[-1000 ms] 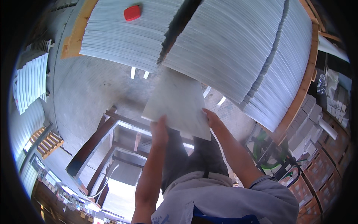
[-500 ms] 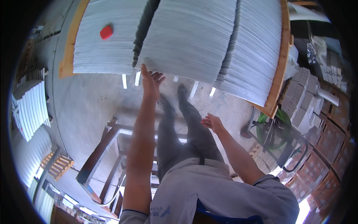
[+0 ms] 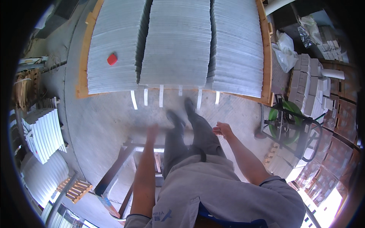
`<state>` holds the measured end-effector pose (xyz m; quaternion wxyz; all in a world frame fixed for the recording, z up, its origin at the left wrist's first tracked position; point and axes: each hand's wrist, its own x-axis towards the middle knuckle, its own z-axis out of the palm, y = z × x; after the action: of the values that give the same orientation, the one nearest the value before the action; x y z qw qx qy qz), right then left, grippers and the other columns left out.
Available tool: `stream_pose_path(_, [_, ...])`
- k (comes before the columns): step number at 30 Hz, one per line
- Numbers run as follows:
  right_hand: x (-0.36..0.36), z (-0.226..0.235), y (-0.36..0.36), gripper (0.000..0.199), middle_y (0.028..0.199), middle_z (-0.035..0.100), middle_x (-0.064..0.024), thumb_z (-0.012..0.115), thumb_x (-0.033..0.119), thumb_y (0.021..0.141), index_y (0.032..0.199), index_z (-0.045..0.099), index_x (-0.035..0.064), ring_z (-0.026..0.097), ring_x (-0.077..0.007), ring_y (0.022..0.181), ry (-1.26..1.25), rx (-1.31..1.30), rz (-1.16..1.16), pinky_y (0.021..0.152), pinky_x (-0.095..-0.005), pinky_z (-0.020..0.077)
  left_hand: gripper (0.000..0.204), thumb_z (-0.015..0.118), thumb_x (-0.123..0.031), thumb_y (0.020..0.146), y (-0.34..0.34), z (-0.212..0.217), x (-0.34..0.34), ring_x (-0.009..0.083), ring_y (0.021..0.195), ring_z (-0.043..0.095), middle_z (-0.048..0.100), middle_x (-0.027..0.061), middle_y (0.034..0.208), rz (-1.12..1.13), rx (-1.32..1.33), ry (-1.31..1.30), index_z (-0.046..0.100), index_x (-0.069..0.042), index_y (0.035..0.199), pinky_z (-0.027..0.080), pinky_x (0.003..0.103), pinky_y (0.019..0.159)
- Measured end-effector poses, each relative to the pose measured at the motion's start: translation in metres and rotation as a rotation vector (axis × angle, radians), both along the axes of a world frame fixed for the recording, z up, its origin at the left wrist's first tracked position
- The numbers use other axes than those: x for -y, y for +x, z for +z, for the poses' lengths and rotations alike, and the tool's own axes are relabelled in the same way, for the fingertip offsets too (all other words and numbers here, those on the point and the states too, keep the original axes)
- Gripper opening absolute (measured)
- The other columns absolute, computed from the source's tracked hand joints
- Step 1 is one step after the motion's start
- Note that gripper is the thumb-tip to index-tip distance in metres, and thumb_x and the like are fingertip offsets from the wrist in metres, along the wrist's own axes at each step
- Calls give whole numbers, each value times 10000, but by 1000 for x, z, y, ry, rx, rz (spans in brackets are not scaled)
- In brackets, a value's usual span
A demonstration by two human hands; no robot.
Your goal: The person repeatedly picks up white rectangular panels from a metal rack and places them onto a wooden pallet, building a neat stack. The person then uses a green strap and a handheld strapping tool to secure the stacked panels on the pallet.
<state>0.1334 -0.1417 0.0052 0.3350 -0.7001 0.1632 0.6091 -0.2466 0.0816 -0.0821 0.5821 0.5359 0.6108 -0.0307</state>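
Observation:
My left hand hangs over the floor just left of my legs, above the dark metal frame's far end. Motion smears it, so its fingers cannot be made out. My right hand is beside my right thigh with its fingers loosely bent and apart, holding nothing. Ahead of both hands lie long rows of stacked pale grey sheets: a left row, a middle row and a right row. A small red object rests on the left row.
Wooden boards edge the rows. White strips stick out at their near ends. A dark metal frame stands at my left. On the right are a cart with a green coil and wrapped pallets. A small wooden pallet lies left.
My left hand has drawn back from the near edge of the middle row toward my body. My right hand has barely moved. The view has turned and shifted, showing the rows straighter.

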Motion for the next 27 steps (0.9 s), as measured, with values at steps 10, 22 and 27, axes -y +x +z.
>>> stream_pose_path(10, [-6, 15, -4, 433, 944, 615, -220, 512, 300, 874, 1082, 460, -77, 654, -300, 777, 89, 50, 76, 613, -368, 544, 306, 537, -318, 864, -111, 70, 78, 182, 662, 611, 595, 93, 842, 410, -84, -334, 537, -37, 985, 482, 321, 520])
stream_pose_path(22, [-3, 48, -10, 396, 978, 623, -210, 519, 316, 887, 1048, 466, -41, 655, -294, 821, 119, 95, 109, 623, -360, 552, 334, 545, -322, 854, -128, 84, 82, 190, 641, 607, 596, 97, 863, 576, 47, -255, 526, -43, 1036, 487, 323, 527])
stream_pose_path(27, [12, 55, -23, 383, 942, 631, -202, 525, 310, 881, 1026, 489, -43, 655, -292, 793, 83, 126, 84, 631, -371, 552, 326, 544, -324, 855, -142, 59, 79, 187, 644, 605, 597, 90, 855, 509, 206, -187, 540, -57, 1043, 482, 323, 530])
